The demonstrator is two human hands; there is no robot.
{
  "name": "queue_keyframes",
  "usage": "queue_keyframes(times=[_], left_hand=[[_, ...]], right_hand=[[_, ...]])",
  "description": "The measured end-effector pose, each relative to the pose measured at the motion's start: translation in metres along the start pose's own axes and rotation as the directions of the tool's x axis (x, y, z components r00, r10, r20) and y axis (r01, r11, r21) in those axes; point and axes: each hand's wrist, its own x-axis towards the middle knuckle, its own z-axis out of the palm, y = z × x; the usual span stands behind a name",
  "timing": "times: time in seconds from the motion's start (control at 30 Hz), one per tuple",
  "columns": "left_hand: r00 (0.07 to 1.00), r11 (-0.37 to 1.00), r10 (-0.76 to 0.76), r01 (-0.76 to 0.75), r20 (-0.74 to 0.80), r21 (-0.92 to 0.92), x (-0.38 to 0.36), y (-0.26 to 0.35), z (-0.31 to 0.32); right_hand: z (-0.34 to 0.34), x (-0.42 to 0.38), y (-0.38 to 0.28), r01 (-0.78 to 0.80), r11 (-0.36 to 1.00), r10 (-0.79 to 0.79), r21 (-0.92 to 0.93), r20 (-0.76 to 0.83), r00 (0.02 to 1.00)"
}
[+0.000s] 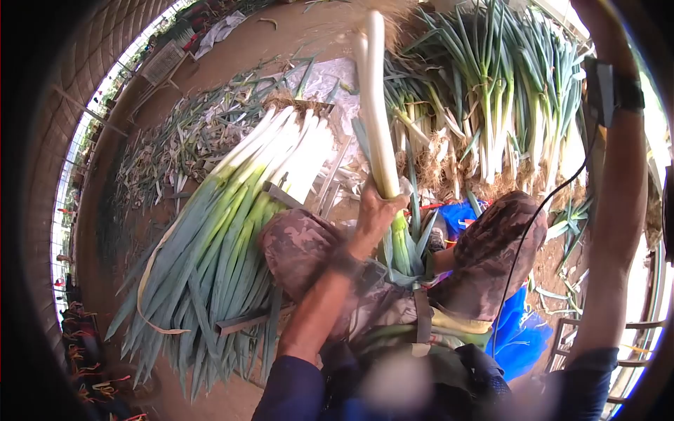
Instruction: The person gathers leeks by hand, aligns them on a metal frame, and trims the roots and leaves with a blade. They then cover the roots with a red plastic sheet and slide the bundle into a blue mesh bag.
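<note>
My left hand (379,210) is closed around long green onions (379,112), at least two stalks, held upright over my lap. Their white shanks and blurred roots point up, and the green leaves hang down between my knees. Along the right edge my right arm reaches up, with a black strap and small device at the wrist; of my right hand (605,31) only a part shows at the top, fingers out of sight. To the left, a large bundle of green onions (232,210) rests on a metal rack (246,321), white ends away from me.
Many untrimmed green onions (498,105) with rooty ends stand at the upper right. Loose leaf scraps (182,140) litter the ground at left. Blue plastic (523,337) lies beside my right leg. A black cable (523,245) hangs from the right wrist.
</note>
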Motion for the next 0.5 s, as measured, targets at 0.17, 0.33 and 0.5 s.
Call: queue_keyframes(times=[0.17,0.33,0.5], left_hand=[[0.899,0.904,0.426,-0.428,-0.101,-0.008,0.016,0.114,-0.046],[0.569,0.643,0.766,-0.687,-0.301,0.339,-0.008,0.253,-0.110],[0.375,0.421,0.907,-0.823,-0.192,0.381,-0.098,0.376,-0.169]], right_hand=[[0.052,-0.051,0.145,-0.264,0.886,0.355,-0.381,0.190,0.915],[0.120,-0.102,0.143,-0.178,0.889,0.359,-0.422,0.401,0.843],[0.181,-0.083,0.132,-0.011,0.958,0.143,-0.286,0.444,0.884]])
